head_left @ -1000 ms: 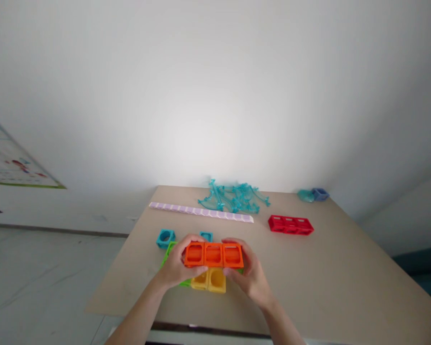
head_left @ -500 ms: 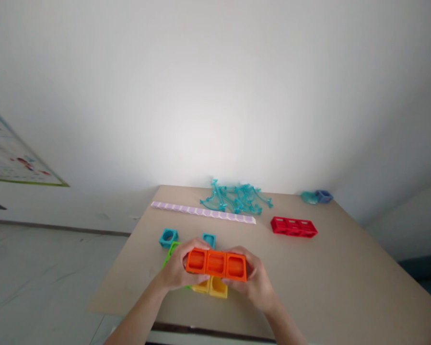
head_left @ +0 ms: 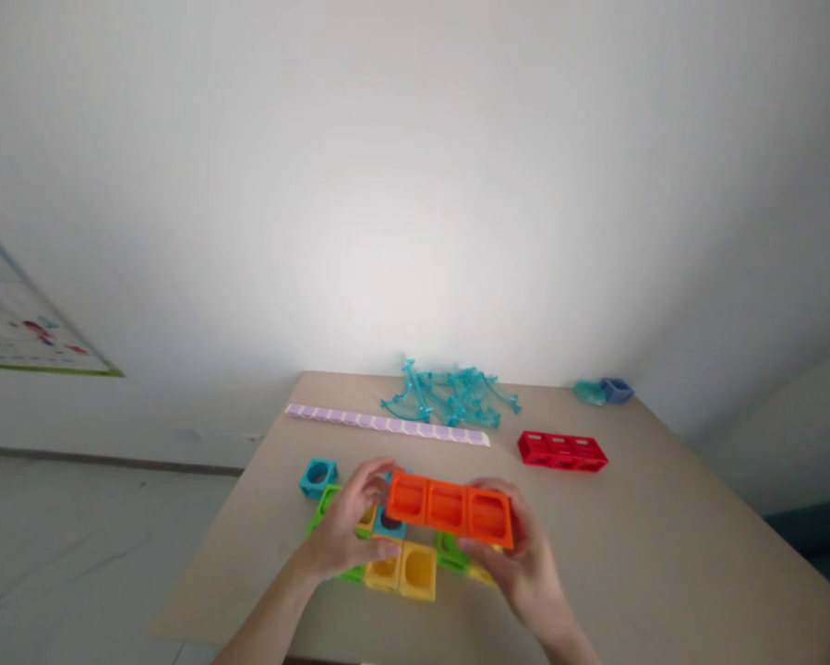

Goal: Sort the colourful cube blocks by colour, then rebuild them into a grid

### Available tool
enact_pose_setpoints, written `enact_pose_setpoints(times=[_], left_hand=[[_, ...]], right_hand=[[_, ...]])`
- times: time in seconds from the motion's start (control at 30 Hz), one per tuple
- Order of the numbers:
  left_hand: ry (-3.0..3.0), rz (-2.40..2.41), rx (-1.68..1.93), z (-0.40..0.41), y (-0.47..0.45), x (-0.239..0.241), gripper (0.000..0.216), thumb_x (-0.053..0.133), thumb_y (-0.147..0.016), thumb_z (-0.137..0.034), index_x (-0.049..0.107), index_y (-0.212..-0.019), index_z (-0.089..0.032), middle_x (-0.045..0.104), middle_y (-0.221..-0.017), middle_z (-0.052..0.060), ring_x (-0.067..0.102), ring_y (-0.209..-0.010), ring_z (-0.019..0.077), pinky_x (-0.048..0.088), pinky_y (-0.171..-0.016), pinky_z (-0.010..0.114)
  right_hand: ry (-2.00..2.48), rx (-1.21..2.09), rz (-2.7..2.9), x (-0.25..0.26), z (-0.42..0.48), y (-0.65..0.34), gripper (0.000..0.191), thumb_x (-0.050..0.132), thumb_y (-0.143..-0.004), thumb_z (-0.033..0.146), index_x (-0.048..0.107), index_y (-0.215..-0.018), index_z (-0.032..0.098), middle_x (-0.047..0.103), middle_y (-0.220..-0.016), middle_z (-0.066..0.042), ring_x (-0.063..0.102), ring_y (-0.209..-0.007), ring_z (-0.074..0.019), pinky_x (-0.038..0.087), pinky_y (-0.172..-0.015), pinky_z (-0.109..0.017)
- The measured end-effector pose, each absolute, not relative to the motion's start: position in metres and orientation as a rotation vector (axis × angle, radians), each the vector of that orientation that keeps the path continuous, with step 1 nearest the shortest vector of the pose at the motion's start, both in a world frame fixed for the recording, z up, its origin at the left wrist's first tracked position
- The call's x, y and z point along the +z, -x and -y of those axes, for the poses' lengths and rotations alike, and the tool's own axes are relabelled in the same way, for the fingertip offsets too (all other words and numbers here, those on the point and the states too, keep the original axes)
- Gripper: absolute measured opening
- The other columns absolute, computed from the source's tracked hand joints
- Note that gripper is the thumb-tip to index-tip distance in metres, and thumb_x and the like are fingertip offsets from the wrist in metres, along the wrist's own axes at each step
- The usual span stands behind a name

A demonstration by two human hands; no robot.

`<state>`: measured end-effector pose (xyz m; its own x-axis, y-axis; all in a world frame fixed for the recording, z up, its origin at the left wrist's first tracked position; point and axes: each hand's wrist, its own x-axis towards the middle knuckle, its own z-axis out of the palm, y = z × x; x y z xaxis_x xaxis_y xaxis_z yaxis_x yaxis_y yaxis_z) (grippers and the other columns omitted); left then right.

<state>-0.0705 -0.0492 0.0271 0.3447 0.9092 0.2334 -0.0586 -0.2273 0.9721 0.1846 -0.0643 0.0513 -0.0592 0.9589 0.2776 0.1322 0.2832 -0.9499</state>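
Observation:
My right hand [head_left: 529, 559] grips an orange three-cell block [head_left: 451, 507], held tilted a little above the table. My left hand [head_left: 345, 531] rests with curled fingers on a cluster of green, yellow and teal blocks [head_left: 401, 565]; its fingertips touch the orange block's left end. A yellow two-cell piece [head_left: 402, 570] lies at the front of the cluster, a green cell [head_left: 449, 551] under the orange block.
On the beige table [head_left: 664, 554]: a loose teal cube [head_left: 318, 477] at the left, a long lilac strip [head_left: 387, 424], a heap of clear turquoise track pieces [head_left: 449, 394], a red three-cell block [head_left: 561, 451], small blue and teal parts [head_left: 605, 392] at the far right corner. A poster [head_left: 13, 323] hangs at the left.
The orange block has moved right and lifted off the cluster, uncovering yellow, teal and green cells. My left hand stayed over the cluster, while my right hand went right with the block.

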Motion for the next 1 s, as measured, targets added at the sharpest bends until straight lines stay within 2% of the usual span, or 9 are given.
enact_pose_setpoints(times=[0.1,0.23,0.33,0.43,0.57,0.67,0.73,0.83,1.0], left_hand=[[-1.532,-0.787,1.092,0.048,0.07,0.024,0.08,0.08,-0.07,-0.034,0.04,-0.138,-0.023,0.051,-0.132,0.014,0.057,-0.098,0.0209,0.045,-0.09,0.036],[-1.545,-0.795,1.086,0.048,0.072,0.025,0.068,0.073,-0.078,-0.035,0.041,-0.138,-0.024,0.052,-0.131,0.013,0.057,-0.098,0.0209,0.044,-0.09,0.035],[-1.587,-0.808,1.068,0.049,0.072,0.025,0.064,0.07,-0.081,-0.036,0.042,-0.137,-0.024,0.053,-0.129,0.013,0.057,-0.099,0.0213,0.043,-0.091,0.036],[-1.592,-0.808,1.063,0.05,0.072,0.025,0.061,0.067,-0.083,-0.038,0.042,-0.136,-0.025,0.052,-0.131,0.013,0.056,-0.099,0.0213,0.043,-0.09,0.036],[-1.566,-0.81,1.055,0.05,0.072,0.025,0.057,0.063,-0.085,-0.043,0.043,-0.135,-0.024,0.051,-0.131,0.013,0.056,-0.097,0.0212,0.043,-0.088,0.036],[-1.536,-0.817,1.048,0.05,0.072,0.025,0.056,0.062,-0.087,-0.043,0.044,-0.135,-0.023,0.051,-0.131,0.014,0.056,-0.098,0.022,0.043,-0.088,0.037],[-1.526,-0.829,1.039,0.049,0.072,0.025,0.055,0.061,-0.087,-0.043,0.044,-0.136,-0.023,0.052,-0.129,0.014,0.055,-0.098,0.0223,0.043,-0.089,0.037],[-1.519,-0.835,1.035,0.049,0.072,0.025,0.054,0.06,-0.088,-0.044,0.045,-0.135,-0.023,0.056,-0.119,0.013,0.055,-0.097,0.0227,0.042,-0.089,0.037],[-1.513,-0.826,1.039,0.048,0.073,0.021,0.055,0.059,-0.088,-0.046,0.045,-0.136,-0.024,0.058,-0.115,0.013,0.055,-0.097,0.023,0.042,-0.089,0.037]], right_hand=[[1.303,0.794,1.282,0.051,0.059,-0.239,0.045,0.076,-0.07,0.041,0.059,-0.105,0.019,0.072,-0.096,-0.009,0.069,-0.084,-0.0258,0.057,-0.075,-0.035],[1.504,0.636,1.38,0.03,0.046,-0.323,0.044,0.076,-0.061,0.047,0.065,-0.094,0.019,0.073,-0.085,-0.008,0.07,-0.078,-0.0271,0.057,-0.07,-0.034],[1.587,0.703,1.573,0.006,0.036,-0.373,0.043,0.075,-0.06,0.048,0.067,-0.092,0.02,0.074,-0.089,-0.01,0.07,-0.082,-0.0292,0.057,-0.073,-0.036],[1.637,0.449,1.648,-0.013,0.032,-0.402,0.054,0.07,-0.062,0.05,0.065,-0.106,0.018,0.072,-0.103,-0.013,0.068,-0.094,-0.031,0.055,-0.081,-0.038],[1.61,-0.06,1.726,-0.025,0.04,-0.382,0.061,0.051,-0.078,0.049,0.054,-0.127,0.013,0.062,-0.121,-0.019,0.058,-0.112,-0.0348,0.044,-0.097,-0.052],[1.819,-0.407,1.459,-0.025,0.05,-0.328,0.062,0.047,-0.084,0.055,0.054,-0.128,0.012,0.054,-0.127,-0.023,0.052,-0.114,-0.041,0.04,-0.095,-0.06],[1.868,-0.466,1.434,-0.025,0.053,-0.294,0.066,0.042,-0.087,0.059,0.051,-0.13,0.011,0.046,-0.134,-0.026,0.041,-0.126,-0.0452,0.036,-0.097,-0.065],[1.808,-0.497,1.474,-0.024,0.048,-0.273,0.063,0.038,-0.089,0.06,0.054,-0.121,0.008,0.042,-0.133,-0.027,0.027,-0.136,-0.0452,0.03,-0.104,-0.065],[1.754,-0.45,1.554,-0.03,0.036,-0.294,0.054,0.039,-0.09,0.055,0.054,-0.118,0.011,0.046,-0.129,-0.023,0.025,-0.138,-0.0424,0.029,-0.106,-0.066]])
